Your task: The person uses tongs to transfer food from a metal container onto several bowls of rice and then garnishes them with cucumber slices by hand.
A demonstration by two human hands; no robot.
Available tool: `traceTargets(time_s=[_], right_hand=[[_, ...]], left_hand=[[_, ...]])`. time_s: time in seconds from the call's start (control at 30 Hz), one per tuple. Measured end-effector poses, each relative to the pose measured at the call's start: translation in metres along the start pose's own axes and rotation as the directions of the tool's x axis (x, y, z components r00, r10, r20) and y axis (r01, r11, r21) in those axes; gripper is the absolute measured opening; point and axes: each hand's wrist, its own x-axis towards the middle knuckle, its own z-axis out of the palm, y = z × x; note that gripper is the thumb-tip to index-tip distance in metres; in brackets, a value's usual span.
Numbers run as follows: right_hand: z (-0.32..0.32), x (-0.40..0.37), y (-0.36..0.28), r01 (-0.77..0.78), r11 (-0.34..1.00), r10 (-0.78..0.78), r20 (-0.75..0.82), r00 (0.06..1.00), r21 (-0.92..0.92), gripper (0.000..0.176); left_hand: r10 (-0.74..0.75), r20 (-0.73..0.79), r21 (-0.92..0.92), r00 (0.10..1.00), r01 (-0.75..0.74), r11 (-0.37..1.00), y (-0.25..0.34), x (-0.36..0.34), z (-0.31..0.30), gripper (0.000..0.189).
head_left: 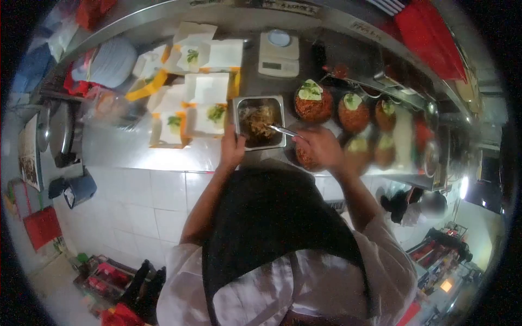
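Note:
A square metal container [284,111] with brown, shredded-looking food inside stands at the front of the steel counter. My left hand [232,148] grips its near left corner, fingers closed at the rim. From the right, my right hand [322,148] is closed around a slim silver metal utensil [283,130], whose tip dips into the brown food. Under and beside that hand is a round portion of red-brown food [305,157], partly covered by it. Left of the container, open white takeaway boxes [206,89] with yellow outsides hold leafy greens.
Several round red-brown portions topped with pale greens [312,108] line the counter at right. A white digital scale [279,62] stands behind the container. Stacked plates [113,61] are at back left. A shelf edge [348,24] runs overhead. Another person [416,206] shows at far right.

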Motion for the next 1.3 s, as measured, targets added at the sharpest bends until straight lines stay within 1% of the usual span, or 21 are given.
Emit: traceTargets(time_s=[0.07,0.17,0.23,0.27,0.3,0.33,0.37,0.4,0.47,0.53,0.6,0.67,0.73,0.83,0.9,0.93,1.0,1.03,1.1,1.23,1.3], right_hand=[[0.002,-0.004,0.014,-0.135,0.988,0.138,-0.029,0.990,0.079,0.028],[-0.015,0.000,0.014,-0.225,0.966,0.233,-0.052,0.971,0.125,0.031],[-0.038,0.008,0.005,-0.303,0.938,0.315,-0.049,0.948,0.167,0.031],[-0.045,0.011,0.003,-0.372,0.905,0.388,-0.042,0.921,0.209,0.033],[-0.047,0.015,0.009,-0.376,0.904,0.392,-0.044,0.919,0.204,0.033],[-0.049,0.020,0.019,-0.270,0.951,0.298,-0.212,0.931,0.150,0.035],[-0.051,0.026,0.028,-0.168,0.983,0.185,-0.367,0.911,0.077,0.036],[-0.052,0.037,0.038,-0.170,0.983,0.185,-0.369,0.911,0.072,0.036],[-0.060,0.066,0.061,-0.323,0.932,0.362,-0.372,0.855,0.163,0.035],[-0.071,0.098,0.071,-0.358,0.916,0.400,-0.341,0.851,0.181,0.036],[-0.072,0.131,0.094,-0.392,0.897,0.438,-0.307,0.845,0.203,0.038],[-0.055,0.162,0.135,-0.249,0.969,0.219,-0.487,0.846,0.005,0.040],[-0.047,0.189,0.159,-0.360,0.933,0.342,-0.388,0.856,0.030,0.041],[-0.035,0.222,0.182,-0.287,0.957,0.248,-0.428,0.869,-0.029,0.047],[-0.040,0.239,0.178,-0.529,0.828,0.530,-0.048,0.847,-0.187,0.052],[-0.033,0.241,0.188,-0.528,0.828,0.530,-0.043,0.847,-0.187,0.052],[-0.023,0.243,0.200,-0.308,0.830,0.123,-0.388,0.914,-0.464,0.058],[-0.025,0.246,0.199,-0.305,0.830,0.123,-0.380,0.917,-0.466,0.058],[-0.037,0.250,0.192,-0.459,0.847,0.420,-0.190,0.887,-0.267,0.062],[-0.039,0.259,0.183,-0.446,0.835,0.399,-0.203,0.894,-0.322,0.061],[-0.034,0.268,0.197,-0.440,0.895,0.423,-0.179,0.888,-0.067,0.063]], left_hand=[[-0.023,0.004,-0.006,1.000,0.023,1.000,-0.001,0.010,0.005,0.037],[0.104,-0.010,-0.027,0.995,-0.104,0.994,0.006,0.028,0.010,0.036],[0.462,-0.188,0.354,0.866,-0.379,0.855,-0.020,0.046,0.026,0.031],[0.464,-0.187,0.348,0.866,-0.383,0.856,-0.020,0.048,0.029,0.031],[0.231,-0.125,0.145,0.965,-0.212,0.966,0.007,0.048,0.022,0.030],[-0.004,-0.012,-0.045,1.000,0.004,0.999,0.023,0.049,0.020,0.028],[-0.004,-0.009,-0.050,1.000,0.004,0.999,0.024,0.052,0.022,0.028],[0.041,-0.038,-0.020,0.998,-0.041,0.999,0.024,0.058,0.024,0.029],[0.087,-0.072,0.003,0.994,-0.087,0.996,0.022,0.070,0.028,0.029],[0.214,-0.121,0.042,0.969,-0.210,0.977,0.017,0.081,0.031,0.029],[0.164,-0.080,0.048,0.983,-0.161,0.986,0.009,0.091,0.033,0.030],[0.113,-0.038,0.055,0.993,-0.111,0.992,0.012,0.099,0.031,0.031],[-0.114,0.093,0.024,0.989,0.112,0.993,0.026,0.103,0.025,0.033],[0.010,0.005,-0.075,1.000,-0.010,0.997,0.026,0.105,0.029,0.049],[0.017,0.022,-0.010,1.000,-0.017,1.000,0.027,0.106,0.027,0.044],[0.028,0.044,0.062,0.999,-0.030,0.998,0.028,0.106,0.024,0.040],[0.043,0.034,0.070,0.998,-0.046,0.997,0.027,0.105,0.022,0.040],[0.063,0.025,0.075,0.998,-0.065,0.995,0.026,0.103,0.023,0.040],[0.031,0.018,0.018,0.999,-0.032,0.999,0.026,0.101,0.026,0.048],[-0.022,0.073,-0.064,0.997,0.027,0.998,0.031,0.106,0.021,0.053],[0.031,0.008,0.041,0.999,-0.031,0.999,0.024,0.107,0.025,0.052]])
